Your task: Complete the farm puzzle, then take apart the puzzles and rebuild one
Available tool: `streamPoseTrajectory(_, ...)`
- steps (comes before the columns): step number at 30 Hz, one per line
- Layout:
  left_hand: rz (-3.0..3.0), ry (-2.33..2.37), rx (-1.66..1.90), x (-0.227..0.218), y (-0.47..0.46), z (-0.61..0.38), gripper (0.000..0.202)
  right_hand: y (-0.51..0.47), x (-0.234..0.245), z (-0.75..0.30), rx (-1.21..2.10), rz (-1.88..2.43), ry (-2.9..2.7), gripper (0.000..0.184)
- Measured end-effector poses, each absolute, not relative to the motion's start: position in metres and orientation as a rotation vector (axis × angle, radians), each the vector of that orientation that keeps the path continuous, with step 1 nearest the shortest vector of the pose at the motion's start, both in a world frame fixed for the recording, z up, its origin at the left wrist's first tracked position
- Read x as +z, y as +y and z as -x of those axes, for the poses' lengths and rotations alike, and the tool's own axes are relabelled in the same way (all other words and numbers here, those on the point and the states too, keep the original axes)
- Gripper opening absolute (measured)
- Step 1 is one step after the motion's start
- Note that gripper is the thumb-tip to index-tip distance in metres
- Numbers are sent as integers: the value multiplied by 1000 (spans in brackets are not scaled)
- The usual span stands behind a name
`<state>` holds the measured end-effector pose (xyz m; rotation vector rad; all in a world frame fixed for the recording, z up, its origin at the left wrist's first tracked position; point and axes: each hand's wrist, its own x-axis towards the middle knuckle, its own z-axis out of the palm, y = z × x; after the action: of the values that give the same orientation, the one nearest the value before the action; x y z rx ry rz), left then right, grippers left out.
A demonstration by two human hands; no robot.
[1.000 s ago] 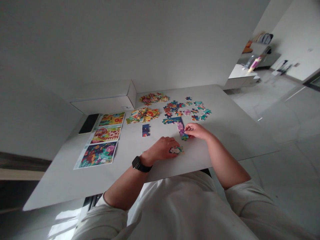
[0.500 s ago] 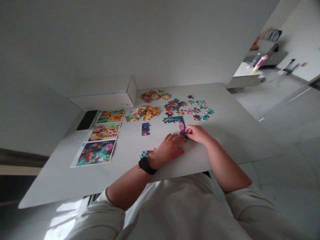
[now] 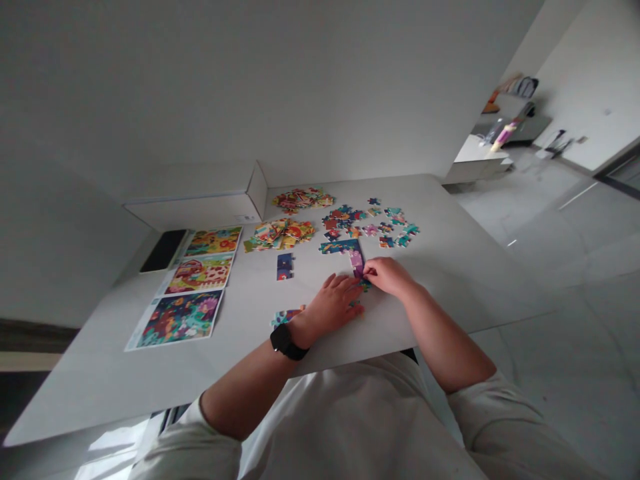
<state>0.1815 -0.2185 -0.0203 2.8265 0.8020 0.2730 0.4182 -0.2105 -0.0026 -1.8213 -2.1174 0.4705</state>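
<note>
On a white table [image 3: 450,280] lies an L-shaped strip of joined puzzle pieces [image 3: 347,250], blue and purple. My right hand [image 3: 387,275] pinches the near end of that strip with its fingers closed. My left hand [image 3: 333,303] lies flat beside it, fingers stretched out, pressing on the table next to the strip's end. A few joined pieces [image 3: 286,315] sit just left of my left wrist, which wears a black watch [image 3: 286,341]. A small dark blue pair of pieces [image 3: 284,265] lies further left.
Loose piece heaps lie at the back: a red-yellow pile [image 3: 303,198], a yellow pile [image 3: 280,233], scattered teal and blue pieces [image 3: 370,222]. Three picture sheets [image 3: 193,283] lie at the left, with a black phone [image 3: 160,251] and a white box [image 3: 200,197] behind them.
My left hand let go of the pieces it covered and slid right and forward, opening flat beside the strip. The small joined pieces now show left of my wrist. My right hand stayed put.
</note>
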Motion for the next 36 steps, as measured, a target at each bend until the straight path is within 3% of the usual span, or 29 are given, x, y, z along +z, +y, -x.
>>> streamPoseTrajectory(7,-2875,779,168,-16,-207,-187,53,-207,-5,-422,476,1818,-2128,16)
streamPoseTrajectory(13,-2951,597,135,4,-190,-190,48,-207,-3,-422,445,1877,-2179,10)
streamPoseTrajectory(20,-2953,463,104,2,-176,-181,56,-209,3,-416,418,1914,-2211,9)
streamPoseTrajectory(30,-2866,767,334,8,-150,-109,42,-207,4,-417,423,1915,-2243,11)
streamPoseTrajectory(36,-2758,985,482,-10,-135,-73,39,-195,18,-426,621,1829,-2373,13)
